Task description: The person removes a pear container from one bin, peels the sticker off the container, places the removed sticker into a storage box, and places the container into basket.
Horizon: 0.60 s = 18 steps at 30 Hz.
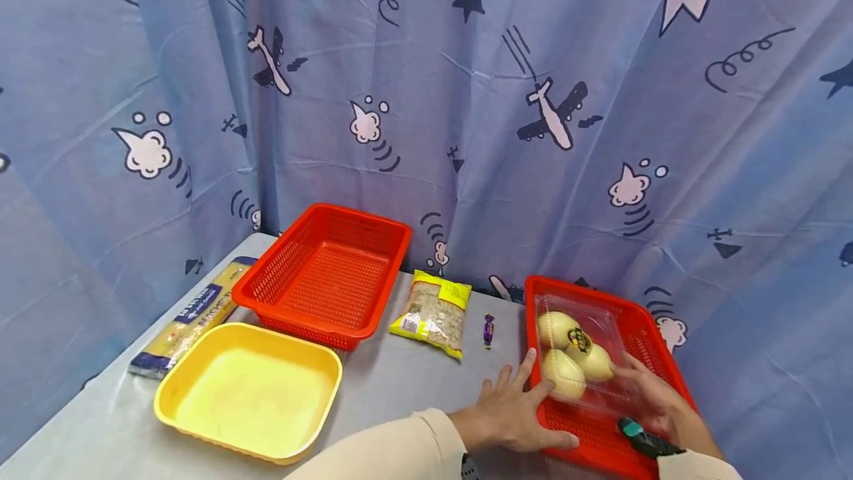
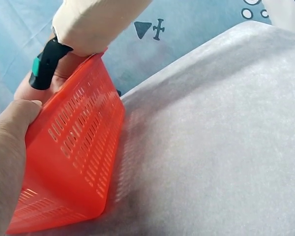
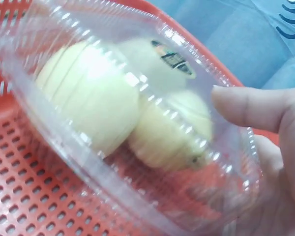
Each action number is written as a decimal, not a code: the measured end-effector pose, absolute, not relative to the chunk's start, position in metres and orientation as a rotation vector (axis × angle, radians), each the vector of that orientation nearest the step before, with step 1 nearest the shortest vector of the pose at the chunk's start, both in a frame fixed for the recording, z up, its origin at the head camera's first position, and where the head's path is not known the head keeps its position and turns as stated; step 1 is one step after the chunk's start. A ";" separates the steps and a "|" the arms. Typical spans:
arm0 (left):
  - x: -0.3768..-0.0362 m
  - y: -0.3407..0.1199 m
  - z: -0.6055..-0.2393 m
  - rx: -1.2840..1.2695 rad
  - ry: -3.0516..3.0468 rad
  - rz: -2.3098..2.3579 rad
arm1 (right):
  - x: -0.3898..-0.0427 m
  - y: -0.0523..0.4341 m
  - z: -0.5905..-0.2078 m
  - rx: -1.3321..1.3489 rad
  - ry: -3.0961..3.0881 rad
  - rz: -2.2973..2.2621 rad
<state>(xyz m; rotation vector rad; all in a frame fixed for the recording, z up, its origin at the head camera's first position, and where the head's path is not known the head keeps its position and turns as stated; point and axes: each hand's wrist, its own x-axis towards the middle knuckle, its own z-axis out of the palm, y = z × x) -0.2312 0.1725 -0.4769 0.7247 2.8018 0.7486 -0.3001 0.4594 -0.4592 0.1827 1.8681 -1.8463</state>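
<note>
A clear plastic clamshell box (image 1: 603, 317) with pale yellow round fruits (image 3: 88, 98) and a dark label sits tilted inside the right red basket (image 1: 666, 332). My right hand (image 1: 656, 398) grips the box by its right side, thumb on the lid and fingers beneath in the right wrist view. Spread fingers of my left hand (image 1: 516, 413) rest along the basket's near left rim. In the left wrist view the left thumb lies at the rim of this basket (image 2: 83, 132), beside the other wrist's black band (image 2: 48, 64).
To the left stand another red basket (image 1: 333, 272) and a yellow tray (image 1: 246, 391), with a long yellow-and-blue packet (image 1: 193, 317) alongside. A bag of flaky food (image 1: 433, 313) and a purple-wrapped candy (image 1: 489, 332) lie mid-table. A blue patterned curtain (image 1: 426, 95) hangs behind.
</note>
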 end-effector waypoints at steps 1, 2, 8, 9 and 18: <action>-0.231 0.172 -0.477 0.725 2.804 0.747 | -0.299 0.459 -0.459 0.198 1.855 -1.860; -0.230 0.172 -0.477 0.725 2.801 0.750 | -0.298 0.459 -0.458 0.205 1.844 -1.871; -0.229 0.171 -0.476 0.712 2.759 0.800 | -0.294 0.456 -0.457 0.249 1.951 -1.844; -0.229 0.171 -0.475 0.715 2.754 0.803 | -0.293 0.455 -0.457 0.258 1.962 -1.848; -0.228 0.170 -0.474 0.743 2.763 0.786 | -0.285 0.454 -0.457 0.242 1.883 -1.985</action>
